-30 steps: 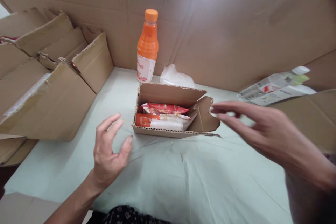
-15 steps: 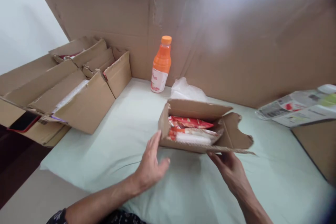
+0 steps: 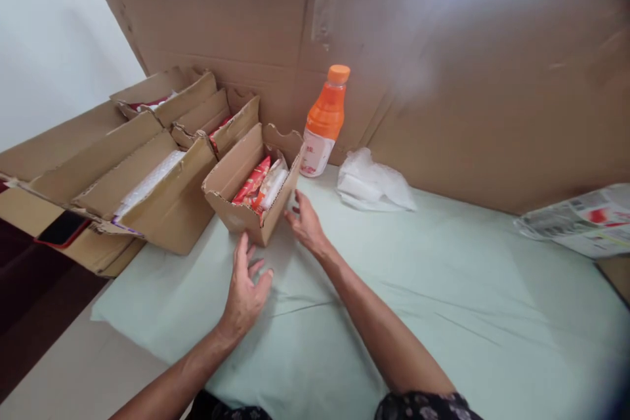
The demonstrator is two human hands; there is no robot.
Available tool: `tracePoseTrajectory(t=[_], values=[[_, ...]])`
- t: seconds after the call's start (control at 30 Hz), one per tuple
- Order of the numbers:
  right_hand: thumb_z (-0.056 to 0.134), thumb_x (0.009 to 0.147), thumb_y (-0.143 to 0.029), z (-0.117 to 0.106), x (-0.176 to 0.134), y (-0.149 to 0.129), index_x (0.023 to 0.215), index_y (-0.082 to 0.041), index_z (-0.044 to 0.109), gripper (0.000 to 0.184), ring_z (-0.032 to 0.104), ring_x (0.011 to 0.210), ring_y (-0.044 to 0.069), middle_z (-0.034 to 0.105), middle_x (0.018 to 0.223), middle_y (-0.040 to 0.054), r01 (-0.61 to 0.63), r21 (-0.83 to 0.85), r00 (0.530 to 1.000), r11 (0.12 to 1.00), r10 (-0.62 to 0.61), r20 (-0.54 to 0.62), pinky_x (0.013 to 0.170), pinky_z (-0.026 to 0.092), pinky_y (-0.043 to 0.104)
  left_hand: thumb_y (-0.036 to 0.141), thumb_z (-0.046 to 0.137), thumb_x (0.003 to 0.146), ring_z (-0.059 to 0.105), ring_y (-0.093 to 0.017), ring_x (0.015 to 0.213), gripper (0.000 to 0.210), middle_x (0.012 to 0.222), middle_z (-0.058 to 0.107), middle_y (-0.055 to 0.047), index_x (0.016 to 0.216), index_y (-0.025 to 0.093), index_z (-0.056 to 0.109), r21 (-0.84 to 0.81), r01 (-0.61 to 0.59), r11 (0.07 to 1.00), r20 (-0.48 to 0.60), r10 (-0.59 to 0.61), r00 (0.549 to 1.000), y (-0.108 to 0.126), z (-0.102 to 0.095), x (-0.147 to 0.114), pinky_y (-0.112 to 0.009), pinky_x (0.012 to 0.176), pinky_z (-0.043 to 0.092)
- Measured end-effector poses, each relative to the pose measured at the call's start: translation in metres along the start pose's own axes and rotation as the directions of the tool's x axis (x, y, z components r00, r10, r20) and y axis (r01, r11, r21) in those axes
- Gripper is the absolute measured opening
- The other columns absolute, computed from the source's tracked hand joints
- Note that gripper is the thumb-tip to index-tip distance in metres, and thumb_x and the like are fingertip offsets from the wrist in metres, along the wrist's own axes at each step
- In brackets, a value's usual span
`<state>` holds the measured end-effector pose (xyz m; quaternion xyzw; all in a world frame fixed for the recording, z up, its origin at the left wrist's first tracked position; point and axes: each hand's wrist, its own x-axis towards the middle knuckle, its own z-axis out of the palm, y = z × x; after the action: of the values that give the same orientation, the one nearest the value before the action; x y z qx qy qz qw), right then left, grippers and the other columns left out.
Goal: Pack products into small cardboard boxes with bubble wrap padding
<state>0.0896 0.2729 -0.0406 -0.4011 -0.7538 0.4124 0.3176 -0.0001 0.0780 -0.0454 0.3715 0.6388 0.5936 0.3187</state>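
Pale green cloth is spread over the surface (image 3: 467, 321), which is backed by a tall cardboard panel (image 3: 467, 79). Toward the back left corner of the surface, an open-topped cardboard box (image 3: 239, 216) is seen aslant, just beside other boxes (image 3: 177, 223); its far end is cut to a wavy rim, and a red packet (image 3: 252, 180) and a white packet (image 3: 274, 185) are contained in it. At its near end the left hand (image 3: 246, 289) is held open, thumb spread, with nothing grasped. By its right wall the right hand (image 3: 306, 223) is held partly open, fingers loosely curved; whether the wall is pressed cannot be told. Packet bottoms are hidden by the walls, and a clear labelled object (image 3: 585, 218) is cut off at far right.
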Motion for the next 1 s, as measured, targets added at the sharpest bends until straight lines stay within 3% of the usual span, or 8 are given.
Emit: tracePoseTrajectory(t=[0.17, 0.33, 0.47, 0.57, 0.8, 0.93, 1.0], values=[[0.055, 0.083, -0.018, 0.028, -0.018, 0.003, 0.155, -0.004, 0.036, 0.075, 0.036, 0.150, 0.029, 0.041, 0.160, 0.0222, 0.095, -0.308, 0.984, 0.947, -0.043, 0.170, 0.123, 0.029, 0.046, 0.027, 0.061, 0.088, 0.034, -0.032, 0.153, 0.086, 0.172, 0.009, -0.011, 0.161, 0.030, 0.014, -0.123, -0.023, 0.992, 0.000, 0.023, 1.000, -0.009, 0.027, 0.054, -0.044, 0.117, 0.046], [0.051, 0.092, -0.023, 0.024, 0.003, -0.002, 0.157, -0.006, 0.036, 0.068, 0.033, 0.152, 0.030, 0.045, 0.158, 0.0195, 0.155, -0.459, 0.968, 0.875, -0.043, 0.246, 0.121, 0.027, 0.045, 0.027, 0.063, 0.085, 0.028, -0.031, 0.156, 0.091, 0.168, 0.025, -0.015, 0.161, 0.022, 0.013, -0.192, 0.032, 0.981, -0.042, -0.040, 0.998, -0.011, 0.055, 0.116, -0.044, 0.123, 0.039], [0.051, 0.096, -0.029, 0.018, 0.028, 0.000, 0.160, -0.010, 0.032, 0.070, 0.032, 0.152, 0.031, 0.041, 0.162, 0.0158, 0.238, -0.478, 0.943, 0.845, -0.084, 0.322, 0.120, 0.025, 0.045, 0.029, 0.061, 0.087, 0.023, -0.028, 0.158, 0.083, 0.166, 0.029, -0.018, 0.158, 0.017, 0.020, -0.208, 0.000, 0.978, -0.117, -0.025, 0.993, -0.012, 0.069, 0.145, -0.044, 0.125, 0.035], [0.053, 0.094, -0.029, 0.016, 0.031, 0.005, 0.159, -0.011, 0.035, 0.069, 0.033, 0.151, 0.030, 0.044, 0.161, 0.0143, 0.266, -0.468, 0.940, 0.843, -0.120, 0.319, 0.120, 0.024, 0.045, 0.036, 0.057, 0.091, 0.025, -0.028, 0.157, 0.078, 0.166, 0.028, -0.021, 0.157, 0.015, 0.021, -0.195, -0.015, 0.981, -0.116, -0.008, 0.993, -0.015, 0.071, 0.144, -0.043, 0.125, 0.033], [0.049, 0.099, -0.030, 0.018, -0.007, 0.012, 0.153, -0.010, 0.042, 0.058, 0.035, 0.150, 0.028, 0.046, 0.159, 0.0156, 0.313, -0.481, 0.938, 0.819, -0.186, 0.293, 0.123, 0.023, 0.044, 0.050, 0.050, 0.097, 0.031, -0.028, 0.155, 0.071, 0.164, 0.035, -0.019, 0.156, 0.018, 0.028, -0.033, -0.128, 0.991, -0.041, 0.127, 0.991, -0.025, 0.068, 0.101, -0.042, 0.126, 0.032], [0.051, 0.098, -0.031, 0.005, -0.063, 0.013, 0.145, -0.006, 0.049, 0.053, 0.036, 0.149, 0.029, 0.049, 0.155, 0.0190, 0.324, -0.549, 0.939, 0.770, -0.194, 0.283, 0.123, 0.026, 0.045, 0.049, 0.051, 0.097, 0.041, -0.031, 0.149, 0.068, 0.158, 0.042, -0.022, 0.154, 0.015, 0.035, 0.169, -0.122, 0.978, 0.054, 0.115, 0.992, -0.025, 0.062, 0.090, -0.047, 0.124, 0.033], [0.054, 0.098, -0.035, -0.006, -0.105, 0.011, 0.141, -0.009, 0.054, 0.050, 0.038, 0.148, 0.030, 0.050, 0.154, 0.0175, 0.349, -0.574, 0.933, 0.741, -0.220, 0.283, 0.122, 0.028, 0.046, 0.048, 0.054, 0.094, 0.044, -0.033, 0.146, 0.064, 0.153, 0.048, -0.022, 0.148, 0.014, 0.045, 0.306, -0.193, 0.932, 0.128, 0.161, 0.979, -0.022, 0.060, 0.089, -0.051, 0.124, 0.032]])
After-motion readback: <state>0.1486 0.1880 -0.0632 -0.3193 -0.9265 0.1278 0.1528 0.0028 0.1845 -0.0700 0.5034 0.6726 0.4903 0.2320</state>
